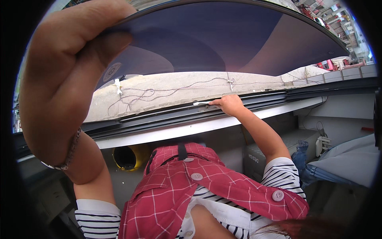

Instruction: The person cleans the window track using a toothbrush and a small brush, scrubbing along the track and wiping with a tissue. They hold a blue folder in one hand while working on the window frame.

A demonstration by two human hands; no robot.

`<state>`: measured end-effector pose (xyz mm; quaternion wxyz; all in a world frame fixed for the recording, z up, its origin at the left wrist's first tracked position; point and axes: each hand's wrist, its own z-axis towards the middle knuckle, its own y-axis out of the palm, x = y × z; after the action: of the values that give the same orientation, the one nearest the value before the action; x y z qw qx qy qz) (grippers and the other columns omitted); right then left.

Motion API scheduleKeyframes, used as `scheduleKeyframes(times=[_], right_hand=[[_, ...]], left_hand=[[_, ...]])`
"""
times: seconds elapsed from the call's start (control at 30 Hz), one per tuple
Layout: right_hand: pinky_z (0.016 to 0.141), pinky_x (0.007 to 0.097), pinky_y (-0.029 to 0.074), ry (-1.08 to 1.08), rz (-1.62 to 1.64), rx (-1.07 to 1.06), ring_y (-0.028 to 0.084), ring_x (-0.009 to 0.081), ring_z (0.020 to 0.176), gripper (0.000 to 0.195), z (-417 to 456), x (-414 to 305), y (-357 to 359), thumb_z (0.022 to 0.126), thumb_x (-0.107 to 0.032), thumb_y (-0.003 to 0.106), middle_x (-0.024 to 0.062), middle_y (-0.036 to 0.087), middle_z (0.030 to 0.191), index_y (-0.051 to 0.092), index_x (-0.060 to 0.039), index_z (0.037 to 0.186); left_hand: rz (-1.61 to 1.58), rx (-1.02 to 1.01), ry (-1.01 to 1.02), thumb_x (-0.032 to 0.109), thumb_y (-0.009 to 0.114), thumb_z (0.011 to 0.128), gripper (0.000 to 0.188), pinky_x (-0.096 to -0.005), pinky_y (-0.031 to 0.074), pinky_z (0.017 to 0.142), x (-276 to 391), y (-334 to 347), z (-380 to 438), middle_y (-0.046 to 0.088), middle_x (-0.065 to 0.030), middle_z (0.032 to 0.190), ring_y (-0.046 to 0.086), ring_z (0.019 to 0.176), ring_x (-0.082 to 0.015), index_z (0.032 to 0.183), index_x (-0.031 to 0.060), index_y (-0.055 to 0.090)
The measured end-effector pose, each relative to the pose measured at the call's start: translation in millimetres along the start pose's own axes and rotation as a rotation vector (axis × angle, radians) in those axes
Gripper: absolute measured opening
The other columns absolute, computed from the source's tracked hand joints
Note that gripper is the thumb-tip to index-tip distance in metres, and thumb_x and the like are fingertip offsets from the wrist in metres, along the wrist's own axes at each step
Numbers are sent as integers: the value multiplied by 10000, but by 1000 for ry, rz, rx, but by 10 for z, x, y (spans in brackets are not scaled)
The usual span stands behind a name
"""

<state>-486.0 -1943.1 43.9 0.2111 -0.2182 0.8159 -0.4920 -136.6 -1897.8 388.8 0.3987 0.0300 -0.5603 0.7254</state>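
Note:
My left hand point(65, 56) is raised close to the camera and grips the edge of a dark blue printed panel point(191, 38) between thumb and fingers. The panel spans the top of the view and bears a round mark and curved paler areas. My right hand point(231, 104) reaches forward over the dark window track point(167, 115). A slim white tool, like a toothbrush point(201, 103), is pinched in its fingers. Its wider end points left, along the outer side of the track; whether it touches the metal I cannot tell.
Tangled cables point(152, 92) lie on the concrete ledge point(185, 80) outside. A white sill point(167, 131) runs inside the track. Below are a yellow-rimmed round opening point(125, 158), a grey box with writing point(268, 149) and a white plug-like device point(322, 145). Denim and pale cloth point(343, 161) are at right.

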Motion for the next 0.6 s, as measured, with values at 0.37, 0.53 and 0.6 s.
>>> scheduleKeyframes(times=[0.37, 0.53, 0.6], right_hand=[[633, 397, 501, -150, 103, 150, 652, 265, 719, 198, 358, -594, -53, 885, -357, 555, 49, 671, 727, 694, -356, 1025], [691, 390, 510, -86, 218, 121, 660, 255, 809, 209, 273, -477, 127, 873, -350, 580, 30, 698, 847, 686, -336, 1053], [720, 395, 514, 21, 223, 41, 656, 253, 843, 202, 91, -306, -4, 879, -361, 583, 35, 697, 874, 688, -343, 1050]], left_hand=[[279, 95, -52, 79, 523, 951, 333, -357, 527, 872, -91, -310, -19, 650, -157, 1099, 652, 985, -206, 1284, 67, 544], [336, 101, -80, 117, 520, 956, 326, -374, 545, 851, -126, -394, -35, 661, -156, 1079, 665, 966, -211, 1279, 87, 555], [338, 122, -97, 128, 518, 958, 323, -374, 548, 843, -146, -435, -45, 663, -154, 1073, 667, 959, -211, 1276, 92, 559]])
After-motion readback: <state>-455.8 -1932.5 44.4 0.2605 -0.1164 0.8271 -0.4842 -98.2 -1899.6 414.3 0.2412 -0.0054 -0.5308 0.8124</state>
